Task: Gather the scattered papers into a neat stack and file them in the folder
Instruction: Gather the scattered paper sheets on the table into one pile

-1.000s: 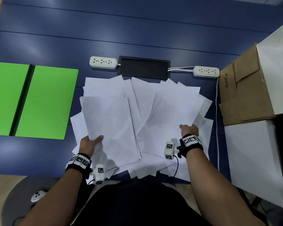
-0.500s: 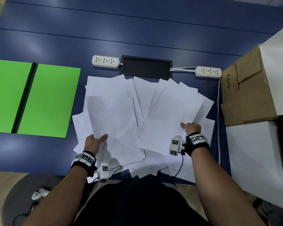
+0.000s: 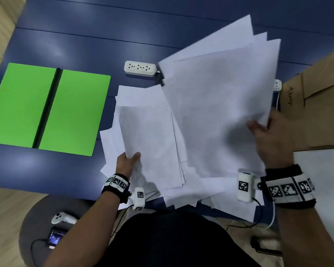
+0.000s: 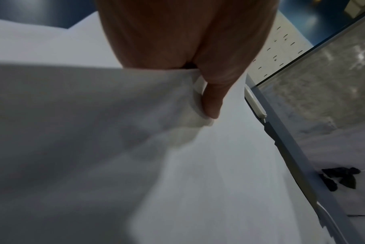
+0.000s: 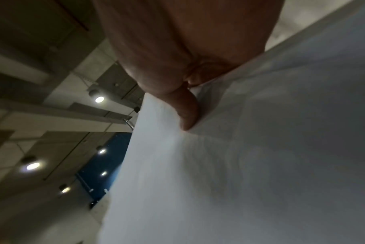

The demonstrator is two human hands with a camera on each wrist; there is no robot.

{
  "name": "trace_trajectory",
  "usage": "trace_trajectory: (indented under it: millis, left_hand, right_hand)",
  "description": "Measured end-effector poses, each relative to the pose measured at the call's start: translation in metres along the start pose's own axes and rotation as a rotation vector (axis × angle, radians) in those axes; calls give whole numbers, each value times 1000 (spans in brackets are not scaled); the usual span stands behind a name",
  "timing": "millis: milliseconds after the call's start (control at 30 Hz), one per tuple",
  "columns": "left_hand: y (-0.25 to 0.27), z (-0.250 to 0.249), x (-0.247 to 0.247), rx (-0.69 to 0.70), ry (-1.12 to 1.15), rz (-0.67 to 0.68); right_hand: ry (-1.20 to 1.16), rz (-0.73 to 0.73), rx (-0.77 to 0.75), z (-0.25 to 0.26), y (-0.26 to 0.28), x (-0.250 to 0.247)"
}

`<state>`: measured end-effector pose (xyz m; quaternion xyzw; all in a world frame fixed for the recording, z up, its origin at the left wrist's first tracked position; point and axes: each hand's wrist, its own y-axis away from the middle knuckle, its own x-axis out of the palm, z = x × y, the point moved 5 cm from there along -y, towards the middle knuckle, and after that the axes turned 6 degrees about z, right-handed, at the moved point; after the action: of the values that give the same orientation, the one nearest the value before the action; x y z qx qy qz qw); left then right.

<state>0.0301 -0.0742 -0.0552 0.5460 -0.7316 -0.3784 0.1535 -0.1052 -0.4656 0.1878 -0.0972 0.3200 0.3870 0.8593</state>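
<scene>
White papers lie in a loose overlapping pile (image 3: 143, 105) on the dark blue table (image 3: 69, 41). My right hand (image 3: 266, 130) pinches the edge of a raised fan of sheets (image 3: 216, 97), thumb on top, lifted and tilted over the pile's right side. The right wrist view shows the thumb pressed on that bundle (image 5: 250, 148). My left hand (image 3: 127, 160) grips the near edge of a smaller stack (image 3: 148, 139) at the pile's left, thumb on top; its fingers are hidden under the paper (image 4: 93, 132). The green folder (image 3: 46, 108) lies open and flat at the left.
A white power strip (image 3: 139, 68) sits behind the pile; a second one (image 3: 277, 84) peeks out by the cardboard box (image 3: 312, 105) at the right. A white box (image 3: 322, 189) stands in front of that. A stool (image 3: 35, 224) with a controller (image 3: 63, 218) is below the table edge.
My right hand has lifted its bundle of sheets off the table and swung it up and to the right. The left hand keeps its hold on the left stack. The camera has moved closer.
</scene>
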Motion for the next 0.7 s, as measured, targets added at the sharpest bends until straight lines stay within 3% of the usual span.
trace_trajectory:
  millis: [133,267,333,433,533,700]
  left_hand:
    - [3,-5,0,-3,69,-5]
    - [-6,10,-6,-220,276,23]
    - [6,-2,-1,-208,339,96]
    - [11,-12,5,-113,201,129]
    - [2,-11,0,-21,72,71]
    - [-6,-29,-10,88,-437,-122]
  right_hand:
    - [6,163,124,-26,-6,84]
    - [-118,294,264,-64,12,191]
    - [-87,335,374,-80,25,228]
    - [64,367,502,-85,43,257]
    - [255,432,454,-74,52,277]
    - [193,477,498,-73,61,291]
